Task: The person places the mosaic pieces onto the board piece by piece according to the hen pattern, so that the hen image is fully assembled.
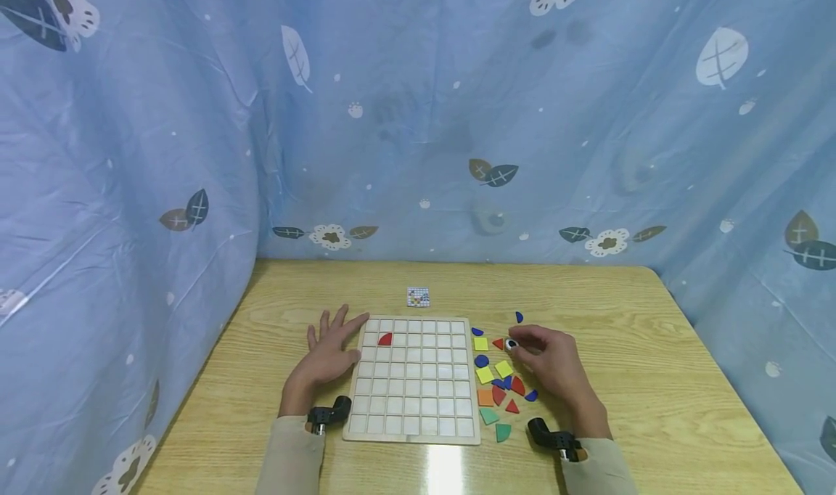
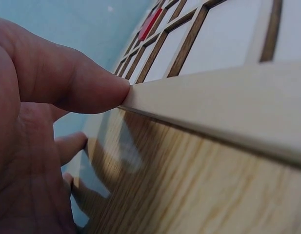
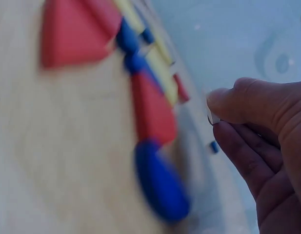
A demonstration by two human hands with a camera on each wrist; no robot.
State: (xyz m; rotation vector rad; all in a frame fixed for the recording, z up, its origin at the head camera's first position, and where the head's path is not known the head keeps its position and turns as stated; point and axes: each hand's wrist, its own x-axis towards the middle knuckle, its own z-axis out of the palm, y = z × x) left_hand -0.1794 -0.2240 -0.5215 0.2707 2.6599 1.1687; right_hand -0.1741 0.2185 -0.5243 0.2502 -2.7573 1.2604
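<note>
A square wooden grid board (image 1: 411, 387) with white cells lies flat on the table. One red quarter-circle piece (image 1: 385, 340) sits in a cell near its upper left. My left hand (image 1: 332, 356) rests at the board's left edge with fingers spread; in the left wrist view the thumb (image 2: 74, 78) presses against the frame. To the right of the board, my right hand (image 1: 556, 363) pinches a small white piece with a black mark (image 1: 510, 344) between thumb and fingers. In the right wrist view, only a sliver of this white piece (image 3: 212, 115) shows.
Several loose pieces lie right of the board, among them yellow squares (image 1: 480, 344), an orange square (image 1: 485, 397), green quarter circles (image 1: 503, 432) and blue half circles (image 1: 519, 317). A small patterned card (image 1: 419, 297) lies behind the board. Blue curtains (image 1: 418, 117) surround the table.
</note>
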